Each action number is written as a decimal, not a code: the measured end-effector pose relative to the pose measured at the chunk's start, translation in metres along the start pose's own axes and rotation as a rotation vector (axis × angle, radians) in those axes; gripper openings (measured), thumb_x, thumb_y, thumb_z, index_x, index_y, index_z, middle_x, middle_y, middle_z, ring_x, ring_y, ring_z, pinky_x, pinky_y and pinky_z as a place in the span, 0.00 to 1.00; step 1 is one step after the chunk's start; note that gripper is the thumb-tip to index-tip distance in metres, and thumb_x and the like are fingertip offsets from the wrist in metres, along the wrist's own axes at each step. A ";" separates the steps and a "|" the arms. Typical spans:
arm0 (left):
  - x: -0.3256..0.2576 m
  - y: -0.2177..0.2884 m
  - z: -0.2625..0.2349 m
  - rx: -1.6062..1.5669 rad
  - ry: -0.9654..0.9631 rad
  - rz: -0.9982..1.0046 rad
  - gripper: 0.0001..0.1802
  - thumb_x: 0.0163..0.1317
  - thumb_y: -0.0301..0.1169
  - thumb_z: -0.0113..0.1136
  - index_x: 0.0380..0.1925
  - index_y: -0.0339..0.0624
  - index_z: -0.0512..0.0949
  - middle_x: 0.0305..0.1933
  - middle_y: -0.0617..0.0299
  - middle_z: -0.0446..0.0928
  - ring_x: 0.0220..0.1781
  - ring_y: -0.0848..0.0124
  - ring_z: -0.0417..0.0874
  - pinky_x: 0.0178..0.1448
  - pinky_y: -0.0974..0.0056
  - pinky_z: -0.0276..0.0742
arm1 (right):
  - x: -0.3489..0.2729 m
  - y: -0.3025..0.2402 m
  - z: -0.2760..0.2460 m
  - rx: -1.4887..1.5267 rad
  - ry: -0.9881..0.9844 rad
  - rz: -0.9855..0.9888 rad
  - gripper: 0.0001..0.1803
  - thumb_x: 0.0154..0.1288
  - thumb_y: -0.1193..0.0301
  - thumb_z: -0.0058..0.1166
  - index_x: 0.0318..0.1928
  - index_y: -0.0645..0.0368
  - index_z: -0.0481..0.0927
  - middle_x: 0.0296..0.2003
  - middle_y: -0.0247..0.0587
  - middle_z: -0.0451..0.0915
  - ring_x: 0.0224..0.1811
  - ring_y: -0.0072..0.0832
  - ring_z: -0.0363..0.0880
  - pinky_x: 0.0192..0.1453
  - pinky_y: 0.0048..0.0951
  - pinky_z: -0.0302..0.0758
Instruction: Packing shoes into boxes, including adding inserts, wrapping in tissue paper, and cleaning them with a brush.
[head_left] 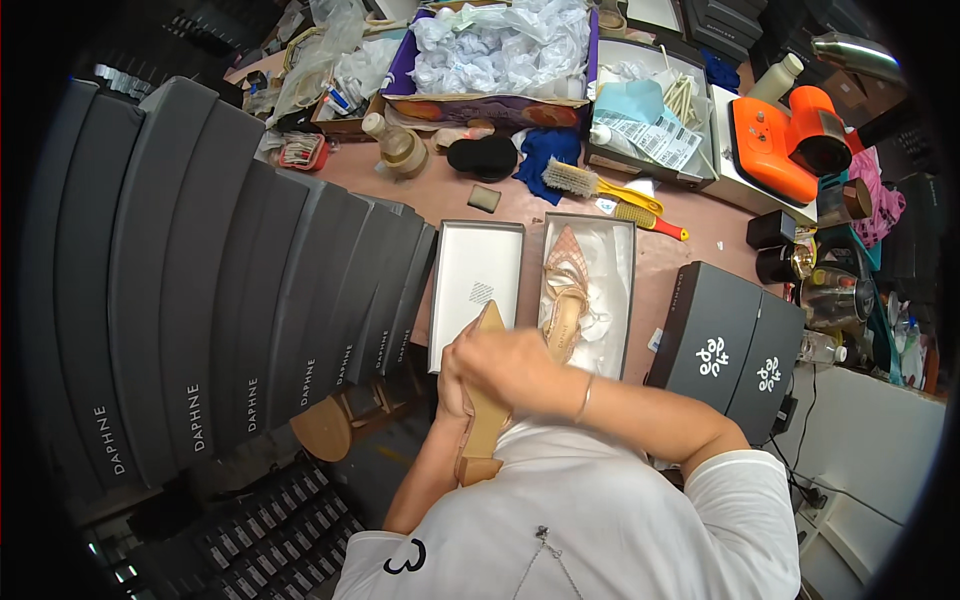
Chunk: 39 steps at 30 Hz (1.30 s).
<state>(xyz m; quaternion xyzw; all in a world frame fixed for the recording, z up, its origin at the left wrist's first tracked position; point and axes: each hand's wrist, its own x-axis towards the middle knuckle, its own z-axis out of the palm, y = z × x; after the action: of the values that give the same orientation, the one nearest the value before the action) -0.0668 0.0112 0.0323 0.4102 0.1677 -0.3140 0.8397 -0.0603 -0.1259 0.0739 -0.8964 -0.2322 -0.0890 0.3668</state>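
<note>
Close to my chest, my left hand (452, 385) gripped the tan shoe (485, 400) sole-up while my right hand (505, 362) closed over its toe; a steady hold suited best. Beyond, the open box (625, 300) held its mate (566, 290) on white paper, the lid (475, 290) left of it.

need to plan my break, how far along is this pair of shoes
About halfway, it seems. One tan shoe already lies in the open box on white paper. The other shoe is in hand, sole up: the left hand holds it and the right hand rests on its sole. It is not yet in the box, and the lid lies beside it, not yet on.
</note>
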 end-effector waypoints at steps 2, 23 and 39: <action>0.002 0.000 -0.008 -0.036 -0.177 -0.033 0.29 0.68 0.46 0.30 0.59 0.39 0.67 0.50 0.50 0.77 0.49 0.63 0.80 0.54 0.57 0.77 | 0.003 0.016 -0.003 0.000 0.116 0.101 0.08 0.55 0.66 0.53 0.29 0.57 0.73 0.22 0.38 0.73 0.23 0.33 0.78 0.23 0.34 0.74; -0.001 0.003 0.015 -0.016 0.058 -0.111 0.29 0.68 0.46 0.32 0.58 0.38 0.69 0.47 0.48 0.78 0.47 0.61 0.81 0.51 0.59 0.78 | -0.037 -0.018 -0.004 0.010 0.029 -0.171 0.10 0.59 0.65 0.56 0.29 0.56 0.72 0.22 0.39 0.73 0.22 0.37 0.77 0.24 0.35 0.72; 0.007 0.003 0.008 -0.085 -0.085 -0.184 0.27 0.69 0.44 0.31 0.60 0.40 0.66 0.49 0.52 0.76 0.46 0.65 0.80 0.52 0.60 0.78 | -0.073 -0.011 -0.009 0.052 -0.057 -0.144 0.07 0.56 0.67 0.56 0.29 0.53 0.71 0.21 0.35 0.68 0.22 0.32 0.74 0.23 0.33 0.72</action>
<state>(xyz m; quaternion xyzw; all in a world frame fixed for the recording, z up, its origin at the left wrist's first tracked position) -0.0594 0.0035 0.0343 0.3434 0.1821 -0.3992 0.8304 -0.1290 -0.1507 0.0627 -0.8697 -0.3087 -0.0837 0.3760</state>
